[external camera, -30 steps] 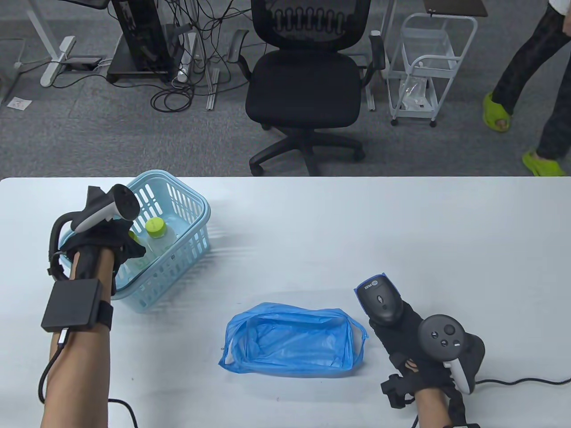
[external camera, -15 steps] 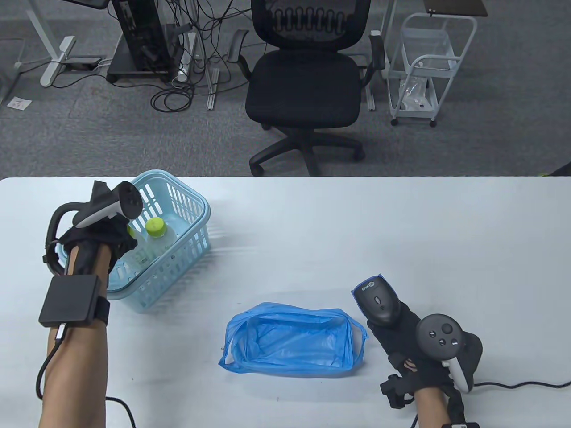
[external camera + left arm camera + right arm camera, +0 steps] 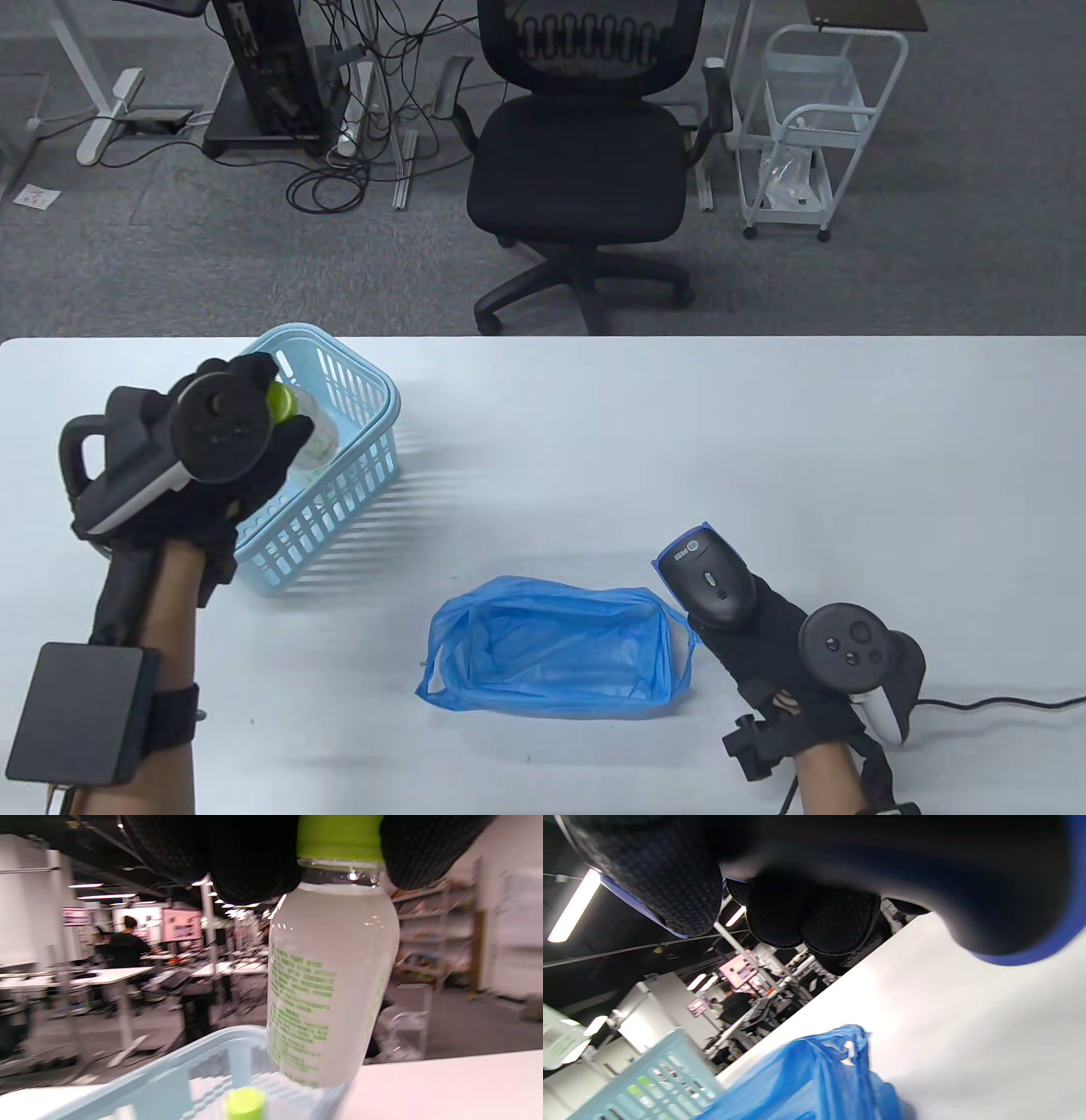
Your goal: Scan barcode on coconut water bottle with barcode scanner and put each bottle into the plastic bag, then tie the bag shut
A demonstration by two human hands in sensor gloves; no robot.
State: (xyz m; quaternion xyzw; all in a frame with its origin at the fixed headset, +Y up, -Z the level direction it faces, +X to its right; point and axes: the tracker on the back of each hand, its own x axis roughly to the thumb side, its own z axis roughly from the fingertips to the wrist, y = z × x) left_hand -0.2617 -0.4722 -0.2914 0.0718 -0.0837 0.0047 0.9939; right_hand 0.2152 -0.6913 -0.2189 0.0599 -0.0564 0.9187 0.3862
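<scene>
None of the bottles has reached the plastic bag (image 3: 551, 649) yet; it lies open-mouthed and empty on the table (image 3: 764, 441), between the basket (image 3: 356, 475) and your right hand (image 3: 764, 645). Your left hand (image 3: 229, 458) pinches the first coconut water bottle (image 3: 331, 984) by its green cap and neck, fingers curled round the top, and the bottle hangs upright with its base just above the basket rim. A second bottle (image 3: 245, 1104) stands in the basket below it; only its green cap shows, and whether more lie beside it you cannot tell from these views. Your right hand is wrapped round the handle of the barcode scanner (image 3: 708, 581), held just beside the bag's right edge with its head pointing towards the far left.

So nothing is scanned as far as the pictures show. Left to do: carry this bottle to the scanner, find the barcode, bag it, repeat for what remains, then tie the bag.
</scene>
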